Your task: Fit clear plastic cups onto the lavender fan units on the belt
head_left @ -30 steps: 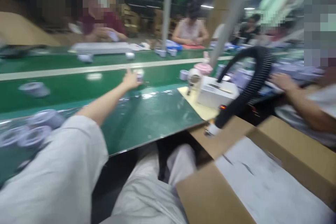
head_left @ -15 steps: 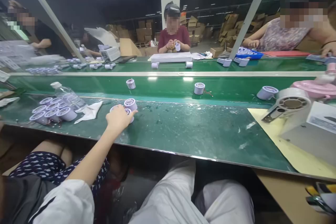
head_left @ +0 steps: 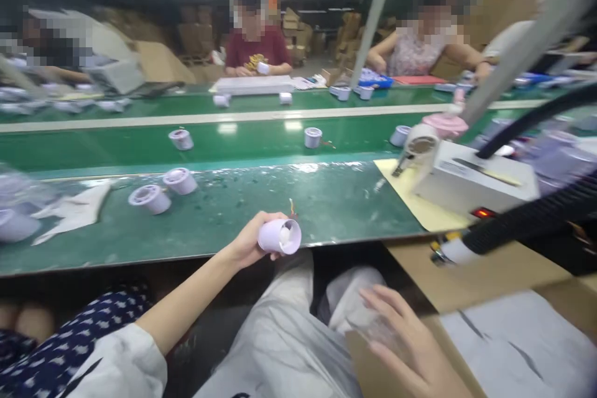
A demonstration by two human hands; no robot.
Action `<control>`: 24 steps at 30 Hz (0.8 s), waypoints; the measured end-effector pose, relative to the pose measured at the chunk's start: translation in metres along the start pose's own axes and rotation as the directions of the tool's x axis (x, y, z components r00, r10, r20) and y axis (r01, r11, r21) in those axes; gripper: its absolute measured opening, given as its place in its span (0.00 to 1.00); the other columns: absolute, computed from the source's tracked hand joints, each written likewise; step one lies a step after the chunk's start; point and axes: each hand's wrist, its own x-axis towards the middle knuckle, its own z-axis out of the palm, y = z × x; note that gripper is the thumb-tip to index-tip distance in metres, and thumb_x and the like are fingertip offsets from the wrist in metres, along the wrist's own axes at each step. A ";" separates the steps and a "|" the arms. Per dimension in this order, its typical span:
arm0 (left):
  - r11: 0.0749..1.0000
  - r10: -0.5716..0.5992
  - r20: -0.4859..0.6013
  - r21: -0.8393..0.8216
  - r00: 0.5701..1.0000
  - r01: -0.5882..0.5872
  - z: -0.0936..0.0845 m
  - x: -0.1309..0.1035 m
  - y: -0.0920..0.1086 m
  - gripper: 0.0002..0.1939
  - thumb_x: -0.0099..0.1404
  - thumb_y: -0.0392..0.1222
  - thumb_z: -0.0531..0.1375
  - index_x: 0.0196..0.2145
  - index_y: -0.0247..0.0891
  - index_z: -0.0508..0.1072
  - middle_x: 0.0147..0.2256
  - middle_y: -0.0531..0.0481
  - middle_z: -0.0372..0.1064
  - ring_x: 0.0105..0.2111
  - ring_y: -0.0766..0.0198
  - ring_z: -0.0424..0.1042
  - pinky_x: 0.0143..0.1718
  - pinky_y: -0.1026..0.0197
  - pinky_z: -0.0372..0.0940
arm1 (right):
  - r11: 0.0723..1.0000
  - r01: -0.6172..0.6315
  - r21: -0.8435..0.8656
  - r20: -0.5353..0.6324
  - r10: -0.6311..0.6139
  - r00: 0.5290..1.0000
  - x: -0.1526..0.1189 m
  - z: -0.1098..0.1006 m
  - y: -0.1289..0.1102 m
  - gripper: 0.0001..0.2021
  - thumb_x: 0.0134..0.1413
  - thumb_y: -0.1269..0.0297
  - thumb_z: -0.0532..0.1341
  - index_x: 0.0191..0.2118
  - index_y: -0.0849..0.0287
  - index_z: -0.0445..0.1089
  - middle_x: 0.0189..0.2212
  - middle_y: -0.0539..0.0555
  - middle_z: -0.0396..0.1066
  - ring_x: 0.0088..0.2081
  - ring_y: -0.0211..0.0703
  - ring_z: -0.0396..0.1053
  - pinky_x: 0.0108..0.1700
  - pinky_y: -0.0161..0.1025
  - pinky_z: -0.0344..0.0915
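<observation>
Where the bench ended at its front edge, one lilac cup, held in the left hand: item lying on its side, mouth turned right and towards the wearer, a pale round piece inside, thin wires standing up beyond the rim. Handling, as judged: the outer wall gave the sounder hold, keeping fingers off the inner piece; the wires wanted to hang free, neither pinched under the fingers nor tugged against the edge; the mouth was best kept facing the eye, and the wrist steady. Left hand: curled round the far end of the cup, fingers partly hidden behind it, the grip apparently light. Left forearm: reaching from lower left, slanting up and rightwards, white sleeve near the elbow. Right hand: low, over the lap and near the carton, well apart from the cup, fingers extended and thumb parted; blurred, so whether anything clear lay in it could not be told. Also on the bench: two like cups, the nearer and the farther, left of the held one; a crumpled tissue beyond them, farther left.
</observation>
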 end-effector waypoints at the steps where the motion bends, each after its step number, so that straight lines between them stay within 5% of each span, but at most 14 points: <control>1: 0.997 -0.017 0.142 -0.069 0.990 0.027 0.019 0.004 -0.002 0.23 0.62 0.57 0.46 0.37 0.34 0.67 0.25 0.48 0.67 0.18 0.66 0.65 0.16 0.65 0.61 | 0.998 0.016 -0.062 -0.015 -0.017 1.000 0.007 0.001 -0.008 0.24 0.61 0.60 0.57 0.62 0.45 0.60 0.55 0.60 0.64 0.51 0.57 0.70 0.45 0.47 0.74; 3: 0.981 -0.043 0.427 -0.152 0.903 0.118 0.050 0.009 -0.003 0.22 0.61 0.57 0.53 0.35 0.33 0.70 0.26 0.49 0.67 0.19 0.69 0.64 0.18 0.67 0.60 | 0.977 0.049 -0.209 -0.081 -0.067 0.994 0.023 0.000 -0.020 0.25 0.59 0.64 0.57 0.62 0.50 0.62 0.55 0.64 0.62 0.52 0.60 0.68 0.47 0.54 0.72; 5: 0.979 -0.059 0.641 -0.112 0.765 0.169 0.070 0.012 -0.001 0.19 0.62 0.55 0.57 0.35 0.33 0.72 0.29 0.49 0.68 0.21 0.71 0.64 0.22 0.68 0.60 | 0.944 -0.001 -0.331 -0.105 -0.036 0.994 0.035 -0.003 -0.025 0.25 0.56 0.69 0.58 0.60 0.52 0.64 0.56 0.66 0.61 0.50 0.63 0.66 0.45 0.56 0.71; 7: 0.999 -0.037 0.717 0.026 0.696 0.027 0.081 0.013 0.005 0.16 0.63 0.51 0.58 0.35 0.34 0.74 0.32 0.49 0.69 0.26 0.69 0.66 0.27 0.67 0.61 | 0.930 -0.084 -0.358 -0.086 0.057 0.995 0.037 -0.008 -0.025 0.23 0.52 0.74 0.60 0.55 0.54 0.70 0.57 0.66 0.60 0.50 0.63 0.65 0.43 0.56 0.71; 10: 0.904 0.136 0.682 0.212 0.718 -0.372 0.088 0.010 0.016 0.12 0.65 0.47 0.57 0.36 0.37 0.75 0.36 0.48 0.70 0.36 0.63 0.69 0.38 0.63 0.63 | 0.969 -0.194 -0.152 0.009 0.198 0.980 0.029 -0.016 -0.023 0.16 0.48 0.79 0.62 0.42 0.56 0.74 0.56 0.61 0.61 0.51 0.57 0.65 0.47 0.50 0.70; 12: 0.810 0.248 0.627 0.283 0.738 -0.513 0.090 0.005 0.019 0.11 0.65 0.46 0.57 0.40 0.39 0.75 0.39 0.48 0.70 0.39 0.61 0.69 0.43 0.61 0.62 | 0.964 -0.252 0.086 0.070 0.246 0.967 0.024 -0.019 -0.023 0.08 0.49 0.76 0.65 0.35 0.56 0.73 0.53 0.57 0.63 0.51 0.52 0.65 0.50 0.46 0.67; 14: 0.778 0.316 0.569 0.303 0.760 -0.550 0.091 0.001 0.017 0.16 0.62 0.49 0.61 0.45 0.40 0.73 0.41 0.48 0.69 0.40 0.60 0.69 0.43 0.60 0.63 | 0.911 -0.303 0.280 0.074 0.294 0.953 0.022 -0.021 -0.025 0.03 0.55 0.68 0.64 0.31 0.56 0.72 0.49 0.55 0.64 0.50 0.48 0.66 0.51 0.43 0.66; 16: 0.757 0.384 0.521 0.295 0.762 -0.583 0.092 0.000 0.010 0.28 0.54 0.53 0.67 0.50 0.40 0.70 0.41 0.47 0.67 0.40 0.59 0.68 0.43 0.58 0.64 | 0.859 -0.342 0.381 0.037 0.355 0.934 0.023 -0.022 -0.028 0.10 0.61 0.63 0.60 0.28 0.56 0.71 0.47 0.54 0.65 0.49 0.47 0.67 0.49 0.42 0.65; 20: 0.686 0.517 0.504 0.240 0.692 -0.687 0.091 0.005 -0.012 0.34 0.47 0.55 0.71 0.50 0.40 0.73 0.46 0.42 0.64 0.47 0.53 0.67 0.50 0.52 0.65 | 0.794 -0.366 0.486 -0.070 0.452 0.889 0.025 -0.021 -0.028 0.14 0.60 0.62 0.59 0.23 0.58 0.71 0.44 0.56 0.66 0.47 0.48 0.67 0.45 0.41 0.66; 24: 0.725 0.488 0.604 0.121 0.630 -0.678 0.091 0.007 -0.023 0.36 0.48 0.50 0.71 0.55 0.45 0.70 0.59 0.38 0.60 0.58 0.46 0.62 0.59 0.44 0.59 | 0.707 -0.331 0.625 -0.126 0.510 0.851 0.023 -0.017 -0.018 0.14 0.54 0.61 0.63 0.20 0.58 0.70 0.38 0.55 0.70 0.42 0.48 0.70 0.42 0.41 0.68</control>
